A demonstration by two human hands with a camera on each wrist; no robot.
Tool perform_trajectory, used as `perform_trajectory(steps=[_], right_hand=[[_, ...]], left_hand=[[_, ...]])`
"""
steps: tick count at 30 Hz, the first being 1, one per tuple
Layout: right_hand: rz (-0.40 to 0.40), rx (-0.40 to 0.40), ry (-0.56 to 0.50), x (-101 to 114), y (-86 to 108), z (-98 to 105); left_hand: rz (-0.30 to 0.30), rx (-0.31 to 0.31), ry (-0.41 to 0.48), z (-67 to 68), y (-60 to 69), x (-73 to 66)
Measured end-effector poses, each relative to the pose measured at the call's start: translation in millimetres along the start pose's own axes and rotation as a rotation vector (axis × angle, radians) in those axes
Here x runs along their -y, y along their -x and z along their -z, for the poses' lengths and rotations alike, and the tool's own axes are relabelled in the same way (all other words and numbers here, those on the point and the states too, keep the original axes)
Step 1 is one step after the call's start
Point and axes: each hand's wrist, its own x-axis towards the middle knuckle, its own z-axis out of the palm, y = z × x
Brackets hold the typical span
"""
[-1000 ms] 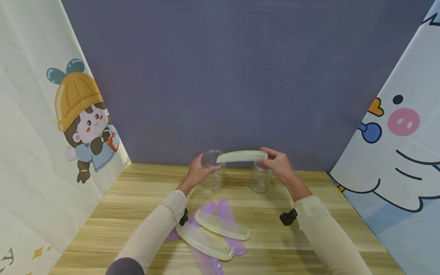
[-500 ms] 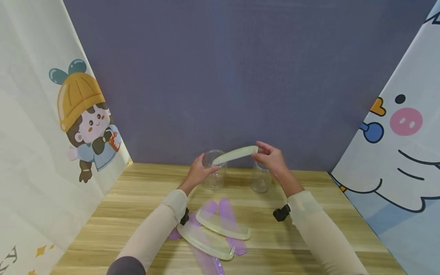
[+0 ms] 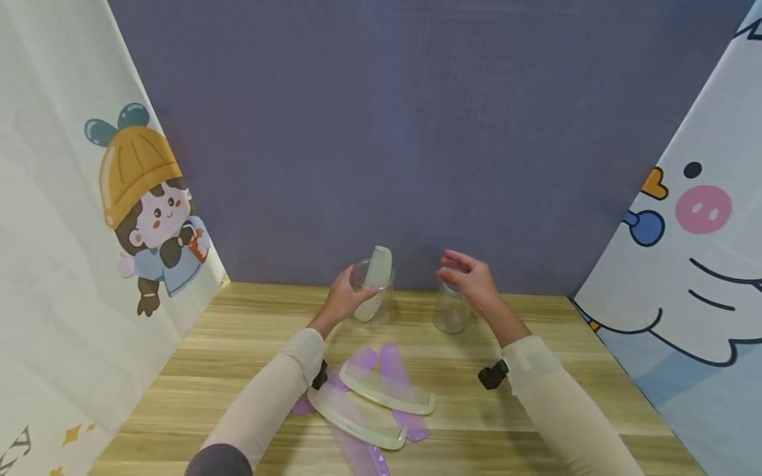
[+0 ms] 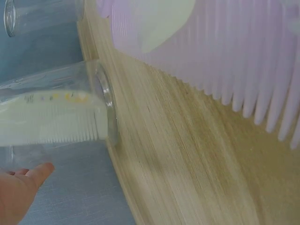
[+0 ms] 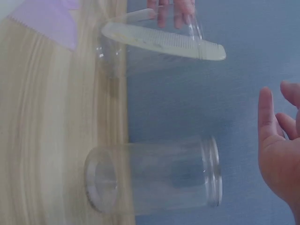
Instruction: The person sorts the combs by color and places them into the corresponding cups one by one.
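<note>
A pale green comb (image 3: pixel 378 266) leans inside the left clear jar (image 3: pixel 387 305), its upper end above the rim. My left hand (image 3: pixel 344 297) grips that jar near the top, thumb at the front; in the right wrist view its fingers (image 5: pixel 177 13) lie against the jar's far side. My right hand (image 3: pixel 473 281), holding nothing, hovers at the mouth of the right clear jar (image 3: pixel 450 314). In the right wrist view that second jar (image 5: pixel 154 176) stands with nothing in it, the hand (image 5: pixel 281 150) beyond its rim. The left wrist view shows the comb (image 4: pixel 51 117) through the glass.
Two pale green combs (image 3: pixel 356 418) and several purple combs (image 3: pixel 389 367) lie overlapping on the wooden table (image 3: pixel 238 370), in front of the jars. A dark grey cloth (image 3: pixel 381 145) rises behind the table's back edge, with printed cloths at both sides.
The comb has left my right hand, tipping from nearly level to steep, and now rests in the left jar. My right hand moved left, then let go. The left hand stays on its jar.
</note>
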Motion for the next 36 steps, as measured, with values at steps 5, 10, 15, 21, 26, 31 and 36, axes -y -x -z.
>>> perform_trajectory(steps=[5, 10, 15, 21, 26, 31, 36], right_hand=[[-0.025, 0.027, 0.049, -6.4, 7.9, 3.7], [-0.028, 0.069, 0.065, -16.0, 15.0, 7.2], [-0.001, 0.118, 0.123, -25.6, 22.7, 12.8], [0.006, 0.175, 0.241, -37.2, 34.7, 17.9], [-0.004, 0.204, 0.317, -47.9, 46.7, 18.5], [-0.004, 0.243, 0.367, -57.7, 59.6, 18.8], [0.001, 0.280, 0.379, -67.8, 67.5, 17.5]], left_hand=[[-0.003, -0.003, 0.004, -0.7, -1.7, 1.3], [0.006, 0.002, 0.015, -0.5, -1.8, 1.4], [0.004, 0.002, 0.007, -0.7, -1.1, 0.5], [0.003, 0.001, -0.007, -0.4, -0.1, -1.0], [0.006, 0.001, -0.013, -0.9, 0.9, -1.1], [0.004, 0.007, -0.004, -0.9, 0.6, -0.2], [0.003, 0.000, 0.008, -0.9, 0.0, -0.2]])
